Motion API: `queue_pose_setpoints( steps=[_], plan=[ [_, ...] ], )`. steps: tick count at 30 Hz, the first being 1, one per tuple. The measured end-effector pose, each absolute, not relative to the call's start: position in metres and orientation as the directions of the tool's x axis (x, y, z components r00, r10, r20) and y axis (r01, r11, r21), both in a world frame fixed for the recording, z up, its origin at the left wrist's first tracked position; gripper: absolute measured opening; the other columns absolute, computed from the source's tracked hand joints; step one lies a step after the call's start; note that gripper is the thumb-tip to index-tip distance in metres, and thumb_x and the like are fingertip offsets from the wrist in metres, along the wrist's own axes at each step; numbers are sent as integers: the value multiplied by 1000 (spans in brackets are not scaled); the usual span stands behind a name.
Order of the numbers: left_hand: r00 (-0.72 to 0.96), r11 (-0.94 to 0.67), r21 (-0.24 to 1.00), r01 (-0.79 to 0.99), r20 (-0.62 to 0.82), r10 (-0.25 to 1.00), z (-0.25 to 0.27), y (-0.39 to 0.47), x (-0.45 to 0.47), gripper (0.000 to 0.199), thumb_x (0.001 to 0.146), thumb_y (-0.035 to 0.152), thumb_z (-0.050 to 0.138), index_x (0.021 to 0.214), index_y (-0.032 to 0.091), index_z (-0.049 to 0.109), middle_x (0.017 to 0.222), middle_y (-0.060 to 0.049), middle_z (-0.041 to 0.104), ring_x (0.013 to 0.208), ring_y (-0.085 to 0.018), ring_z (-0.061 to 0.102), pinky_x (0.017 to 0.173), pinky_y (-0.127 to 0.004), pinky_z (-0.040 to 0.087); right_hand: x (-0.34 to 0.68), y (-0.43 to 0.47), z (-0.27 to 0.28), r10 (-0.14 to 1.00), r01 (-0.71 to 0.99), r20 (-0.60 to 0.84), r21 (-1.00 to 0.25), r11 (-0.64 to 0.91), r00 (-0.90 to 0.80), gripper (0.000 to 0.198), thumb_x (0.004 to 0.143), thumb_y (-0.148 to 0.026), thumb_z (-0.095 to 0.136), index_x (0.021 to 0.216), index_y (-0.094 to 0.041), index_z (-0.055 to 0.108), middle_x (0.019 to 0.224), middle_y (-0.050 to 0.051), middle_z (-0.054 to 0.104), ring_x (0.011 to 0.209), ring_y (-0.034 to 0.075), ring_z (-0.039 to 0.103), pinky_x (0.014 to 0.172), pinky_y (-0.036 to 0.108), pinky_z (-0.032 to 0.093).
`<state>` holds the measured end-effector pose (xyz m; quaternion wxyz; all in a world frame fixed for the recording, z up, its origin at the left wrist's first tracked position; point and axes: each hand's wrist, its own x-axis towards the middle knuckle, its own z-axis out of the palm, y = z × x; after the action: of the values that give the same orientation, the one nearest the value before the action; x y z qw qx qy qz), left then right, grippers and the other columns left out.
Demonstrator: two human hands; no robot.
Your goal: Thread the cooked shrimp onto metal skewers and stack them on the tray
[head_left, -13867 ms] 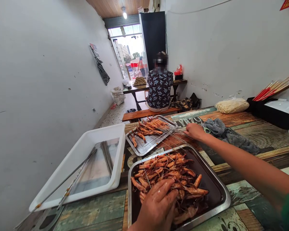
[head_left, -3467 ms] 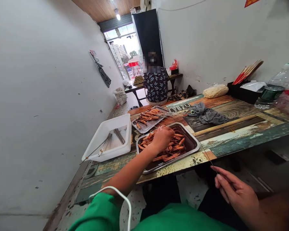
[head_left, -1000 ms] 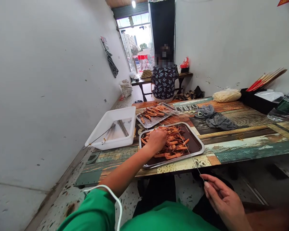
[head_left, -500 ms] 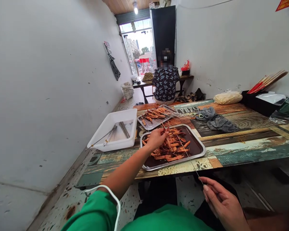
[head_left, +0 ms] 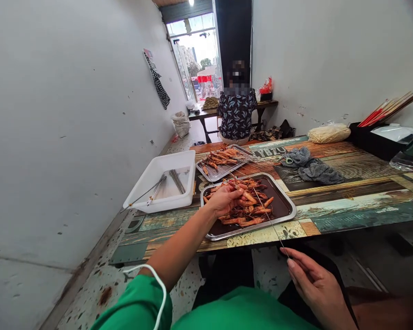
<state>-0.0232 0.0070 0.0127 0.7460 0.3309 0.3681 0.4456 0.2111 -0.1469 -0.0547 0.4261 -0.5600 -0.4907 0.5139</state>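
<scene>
**Both hands occupied at near tray**

Clock positions are read from the centre of the near tray (head_left: pixel 278 201), with 12 o'clock away from the wearer. This metal tray contains reddish-brown food pieces (head_left: pixel 242 222) in dark liquid and rests on the patterned table (head_left: pixel 351 199).

The left hand (head_left: pixel 227 201) reaches in from 8 o'clock, fingers closed on a single food piece (head_left: pixel 249 197) above the pile. The right hand (head_left: pixel 318 293), at 5 o'clock and clear of the table edge, pinches a thin metal skewer (head_left: pixel 276 233) between thumb and forefinger. The skewer slants over the tray rim towards 12 o'clock; whether its tip touches the held piece cannot be told.

At 11 o'clock, the far tray (head_left: pixel 220 174) bears similar pieces, with metal rods (head_left: pixel 265 160) projecting to its right. A white tub (head_left: pixel 174 201) containing bundled rods (head_left: pixel 177 181) stands at 10 o'clock. A grey cloth (head_left: pixel 320 172) lies at 2 o'clock.
</scene>
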Motion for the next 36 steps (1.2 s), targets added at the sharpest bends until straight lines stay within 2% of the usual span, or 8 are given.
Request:
queue_pose_setpoints(
  steps=[4,7,11,13,17,24,31,36],
  plan=[
    [242,384,817,-429,-306,921,11,9,-21,11,83,8,53,90,5,62,65,-4,62,52,-4,58,49,-9,48,208,-148,-46,991,150,-130,-980,-130,5,44,72,-48,63,102,-18,72,53,-1,54,44,10,47,39,19,40],
    [199,345,823,-452,-284,938,12,10,-22,11,82,5,53,88,5,62,73,-5,65,60,-6,63,59,-12,52,207,-147,-43,994,158,-109,-981,-111,22,43,71,-48,63,101,-18,72,53,-1,55,44,9,47,39,18,40],
    [269,328,816,-476,-220,938,12,8,-27,23,80,-2,52,99,7,61,84,-8,67,76,-11,67,75,-18,54,206,-147,-44,994,176,-104,-978,-110,44,47,71,-49,64,105,-18,71,55,0,58,44,10,49,38,19,41],
    [257,320,823,-470,-219,941,11,8,-28,21,79,-1,54,98,6,61,86,-9,67,76,-11,67,73,-18,54,206,-146,-45,993,176,-110,-977,-117,47,48,71,-48,65,107,-18,70,57,1,60,47,11,51,41,19,43],
    [214,331,827,-454,-260,942,9,9,-31,4,80,3,57,80,6,60,76,-6,66,65,-9,66,61,-13,53,205,-147,-48,993,188,-120,-975,-121,16,47,71,-47,65,110,-20,69,56,1,60,49,12,54,43,19,45],
    [196,334,834,-438,-275,941,4,12,-33,10,79,16,62,74,8,58,65,-3,65,50,-6,60,42,-11,46,207,-148,-52,992,254,-121,-962,-105,-45,47,74,-46,62,113,-22,68,53,1,60,49,14,56,41,19,44],
    [168,298,815,-496,-247,954,-4,16,-33,13,75,19,67,80,11,58,71,-2,65,58,-9,63,54,-18,53,206,-147,-48,998,289,-60,-956,-52,-18,40,75,-44,62,105,-19,70,63,2,65,48,11,55,42,18,45],
    [188,351,783,-513,-296,937,-4,16,-34,8,76,11,64,79,10,57,71,-2,65,59,-9,63,58,-20,54,202,-145,-41,999,379,-4,-925,14,-46,35,77,-42,59,99,-20,72,75,5,72,59,15,65,50,18,52]
  ],
)
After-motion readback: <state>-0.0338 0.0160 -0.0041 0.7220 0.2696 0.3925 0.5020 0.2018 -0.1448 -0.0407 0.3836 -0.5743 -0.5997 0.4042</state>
